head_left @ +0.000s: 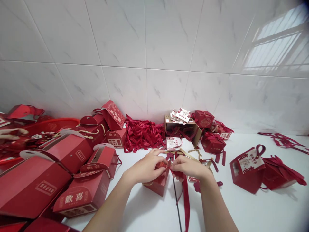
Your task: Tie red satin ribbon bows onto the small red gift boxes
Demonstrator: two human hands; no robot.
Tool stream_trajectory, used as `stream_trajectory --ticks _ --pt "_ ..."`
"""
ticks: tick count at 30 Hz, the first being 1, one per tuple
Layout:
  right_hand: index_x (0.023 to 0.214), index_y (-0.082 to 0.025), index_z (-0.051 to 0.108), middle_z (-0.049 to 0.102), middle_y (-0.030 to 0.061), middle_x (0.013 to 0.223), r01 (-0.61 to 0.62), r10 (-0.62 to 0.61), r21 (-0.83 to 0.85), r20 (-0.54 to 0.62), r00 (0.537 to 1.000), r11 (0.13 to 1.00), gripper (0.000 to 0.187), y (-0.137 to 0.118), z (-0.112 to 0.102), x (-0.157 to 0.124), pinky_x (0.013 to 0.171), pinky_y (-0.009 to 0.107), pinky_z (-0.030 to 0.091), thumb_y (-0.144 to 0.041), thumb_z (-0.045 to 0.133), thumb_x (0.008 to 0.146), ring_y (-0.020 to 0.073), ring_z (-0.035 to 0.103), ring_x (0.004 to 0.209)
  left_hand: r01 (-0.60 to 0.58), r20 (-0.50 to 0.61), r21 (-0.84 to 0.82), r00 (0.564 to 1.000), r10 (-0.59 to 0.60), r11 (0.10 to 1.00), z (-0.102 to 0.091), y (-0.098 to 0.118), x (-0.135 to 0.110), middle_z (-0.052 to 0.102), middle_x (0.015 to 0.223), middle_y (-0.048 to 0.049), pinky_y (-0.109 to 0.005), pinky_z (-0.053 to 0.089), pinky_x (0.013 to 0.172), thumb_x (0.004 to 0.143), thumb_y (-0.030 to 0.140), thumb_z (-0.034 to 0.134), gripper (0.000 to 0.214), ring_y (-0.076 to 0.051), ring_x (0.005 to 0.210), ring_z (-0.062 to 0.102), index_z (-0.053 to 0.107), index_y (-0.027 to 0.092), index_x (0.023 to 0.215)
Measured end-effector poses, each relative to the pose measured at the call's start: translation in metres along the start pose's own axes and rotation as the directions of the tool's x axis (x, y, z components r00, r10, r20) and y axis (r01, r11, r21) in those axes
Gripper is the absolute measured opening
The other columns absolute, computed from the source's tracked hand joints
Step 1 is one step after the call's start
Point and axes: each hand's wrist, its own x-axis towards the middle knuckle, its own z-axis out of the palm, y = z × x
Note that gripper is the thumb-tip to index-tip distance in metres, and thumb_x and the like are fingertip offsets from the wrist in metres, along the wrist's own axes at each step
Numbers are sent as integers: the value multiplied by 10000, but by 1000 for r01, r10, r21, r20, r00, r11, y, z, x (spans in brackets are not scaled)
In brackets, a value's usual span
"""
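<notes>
A shiny white tile wall (pixel 154 38) stands at the back of the white tabletop (pixel 149 220). Big red boxes (pixel 33 185) crowd the left side. Behind them is a red basket (pixel 60 123), with another person's hand (pixel 13 132) over it at the far left edge. A messy heap of red ribbons (pixel 145 133) sits near the wall. Just right of it is an open brown box (pixel 197 138) with white cards (pixel 184 114) on top. Small red boxes (pixel 213 145) stand beside it, and two bow boxes (pixel 277 174) sit well apart on the right. Loose strips (pixel 213 164) lie just past the right hand (pixel 184 166), close to its way.

The little red box (pixel 158 183) is in the front middle, between the two hands, which hide part of it. The left hand (pixel 153 166) is curled around its top, gripping it. The right thumb and fingers are pinched together on a red ribbon (pixel 186 204) by the box's edge. The ribbon hangs down below that hand.
</notes>
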Motion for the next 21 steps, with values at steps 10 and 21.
stream_trajectory --ticks 10,21 --pt "534 -162 517 521 -11 478 25 -28 -72 -33 999 997 355 3 6 4 473 216 369 -394 515 803 96 479 449 -21 -13 66 1000 22 998 8 -2 0 516 1334 -66 -389 373 1029 843 215 517 175 -252 1262 417 676 206 916" --pt "589 -170 491 491 -20 522 35 -37 -116 -17 999 993 390 4 6 5 491 214 367 -484 513 819 93 448 493 -44 -34 82 998 47 996 10 -2 3 564 1256 -63 -369 411 986 801 130 497 181 -244 1212 458 658 193 750"
